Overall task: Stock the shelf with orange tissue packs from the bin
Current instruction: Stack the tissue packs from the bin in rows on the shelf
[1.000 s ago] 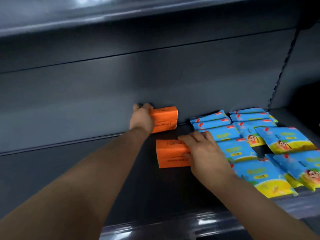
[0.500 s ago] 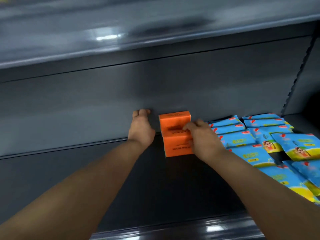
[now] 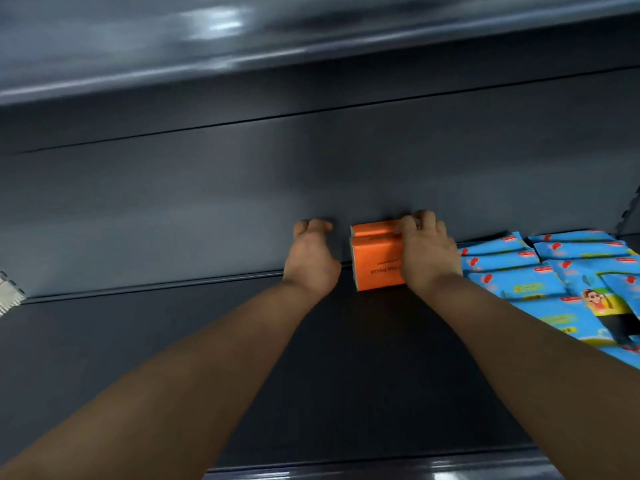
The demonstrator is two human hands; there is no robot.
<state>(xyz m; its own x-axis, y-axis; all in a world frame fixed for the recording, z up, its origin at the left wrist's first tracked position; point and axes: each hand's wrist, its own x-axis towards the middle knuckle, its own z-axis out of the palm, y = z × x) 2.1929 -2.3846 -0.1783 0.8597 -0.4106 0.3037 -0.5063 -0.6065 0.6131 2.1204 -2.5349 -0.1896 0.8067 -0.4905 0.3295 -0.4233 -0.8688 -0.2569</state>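
Observation:
Two orange tissue packs stand stacked at the back of the dark shelf (image 3: 242,358), the upper pack (image 3: 372,232) on the lower pack (image 3: 377,270). My right hand (image 3: 427,252) covers the stack's right end, its fingers curled over the top of the upper pack. My left hand (image 3: 310,254) is just left of the stack, a small gap apart, with loosely curled fingers near the back panel and nothing in it. The bin is out of view.
Blue printed packs (image 3: 519,271) lie in overlapping rows right of the orange stack, reaching the shelf's front right. The grey back panel (image 3: 207,202) stands right behind the hands. An upper shelf (image 3: 277,46) overhangs. A white object (image 3: 8,296) shows at the left edge.
My left hand let go of the first orange pack at the back. My right hand carried the second pack from the shelf floor onto it and now rests on the stack.

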